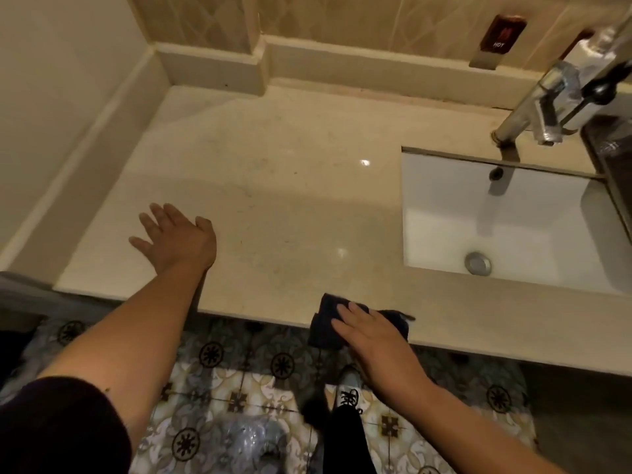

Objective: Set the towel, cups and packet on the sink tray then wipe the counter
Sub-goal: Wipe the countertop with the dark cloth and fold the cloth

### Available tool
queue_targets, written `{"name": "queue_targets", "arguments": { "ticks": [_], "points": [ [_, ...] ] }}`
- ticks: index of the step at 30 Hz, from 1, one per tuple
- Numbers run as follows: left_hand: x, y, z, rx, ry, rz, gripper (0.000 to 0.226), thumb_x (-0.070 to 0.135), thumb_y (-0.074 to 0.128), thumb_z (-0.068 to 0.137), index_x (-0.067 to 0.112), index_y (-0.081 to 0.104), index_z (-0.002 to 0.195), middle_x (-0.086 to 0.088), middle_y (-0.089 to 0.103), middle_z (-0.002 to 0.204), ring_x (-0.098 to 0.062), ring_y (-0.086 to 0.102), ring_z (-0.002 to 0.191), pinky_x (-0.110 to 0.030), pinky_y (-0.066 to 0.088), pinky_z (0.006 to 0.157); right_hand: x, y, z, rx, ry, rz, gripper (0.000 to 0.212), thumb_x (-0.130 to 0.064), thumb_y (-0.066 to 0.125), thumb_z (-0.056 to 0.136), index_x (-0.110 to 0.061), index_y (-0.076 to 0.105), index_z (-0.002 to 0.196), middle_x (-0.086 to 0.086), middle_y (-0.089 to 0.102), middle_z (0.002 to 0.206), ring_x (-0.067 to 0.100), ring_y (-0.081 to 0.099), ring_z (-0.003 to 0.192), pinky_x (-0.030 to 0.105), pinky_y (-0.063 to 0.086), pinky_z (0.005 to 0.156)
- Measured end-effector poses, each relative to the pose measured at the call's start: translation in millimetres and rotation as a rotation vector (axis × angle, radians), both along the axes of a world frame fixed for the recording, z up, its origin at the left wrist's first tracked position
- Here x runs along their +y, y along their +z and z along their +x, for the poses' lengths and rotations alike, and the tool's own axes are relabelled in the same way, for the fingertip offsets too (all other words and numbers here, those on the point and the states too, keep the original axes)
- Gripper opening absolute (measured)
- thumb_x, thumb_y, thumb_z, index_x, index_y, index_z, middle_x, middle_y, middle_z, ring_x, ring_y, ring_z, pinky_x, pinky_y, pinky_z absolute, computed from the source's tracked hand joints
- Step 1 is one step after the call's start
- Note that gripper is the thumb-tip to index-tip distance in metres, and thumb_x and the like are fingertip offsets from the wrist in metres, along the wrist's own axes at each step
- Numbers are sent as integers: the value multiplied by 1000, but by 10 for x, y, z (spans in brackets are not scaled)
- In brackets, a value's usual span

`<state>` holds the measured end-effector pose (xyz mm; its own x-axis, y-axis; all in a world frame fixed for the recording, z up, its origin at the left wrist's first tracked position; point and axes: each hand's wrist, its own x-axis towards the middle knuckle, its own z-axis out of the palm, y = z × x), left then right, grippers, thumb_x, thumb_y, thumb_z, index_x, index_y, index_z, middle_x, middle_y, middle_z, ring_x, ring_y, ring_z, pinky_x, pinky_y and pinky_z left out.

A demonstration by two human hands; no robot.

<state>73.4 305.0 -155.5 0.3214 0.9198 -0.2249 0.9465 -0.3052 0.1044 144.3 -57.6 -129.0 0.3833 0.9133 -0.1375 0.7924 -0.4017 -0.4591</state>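
Observation:
A dark cloth (pixel 326 314) lies at the front edge of the beige stone counter (pixel 273 186), partly hanging over the edge. My right hand (pixel 371 340) rests flat on top of it, fingers pressing it down. My left hand (pixel 174 237) is flat on the counter at the near left, fingers spread, holding nothing. At the far right edge a dark tray (pixel 612 165) shows only in part. Neither cups nor a packet can be seen.
A white rectangular sink (pixel 496 217) with a metal drain is set in the counter on the right, under a chrome tap (pixel 533 107). A raised ledge runs along the back wall. Below the counter lie patterned floor tiles, my shoe and a clear plastic bag.

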Motion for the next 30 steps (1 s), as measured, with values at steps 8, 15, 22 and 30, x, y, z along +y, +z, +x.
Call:
{"name": "queue_targets", "arguments": {
  "ticks": [8, 15, 22, 30],
  "points": [
    [-19, 17, 16, -21, 0, -13, 73, 47, 12, 95, 7, -2, 155, -10, -6, 164, -30, -7, 150, -61, -5, 116, 371, 525, -53, 1476, -574, 190, 29, -26, 49, 101, -16, 66, 121, 13, 67, 122, 31, 61, 114, 43, 48, 96],
    [-17, -23, 25, -27, 25, 7, 71, 48, 12, 96, 9, -3, 155, -7, -8, 164, -28, -9, 150, -58, -7, 116, 1528, 718, 1325, 1301, -748, 463, 35, -29, 47, 101, -7, 60, 124, 14, 70, 114, 27, 68, 98, 41, 53, 84],
    [-40, -31, 52, -22, 47, 61, 70, 47, 16, 98, 9, 2, 155, -8, -4, 165, -28, -7, 150, -57, -3, 118, 2998, 156, 2745, -120, -177, 164, 35, -25, 40, 101, -14, 51, 133, 16, 58, 127, 37, 53, 112, 40, 41, 84],
    [-49, -23, 48, -10, 38, 74, 69, 45, 16, 98, 9, 4, 155, -10, -2, 165, -29, -5, 150, -58, -1, 117, 3111, -146, 2643, -315, 143, 41, 47, -29, 44, 100, -14, 41, 145, 11, 38, 153, 31, 35, 139, 49, 32, 109]
  ]
}}
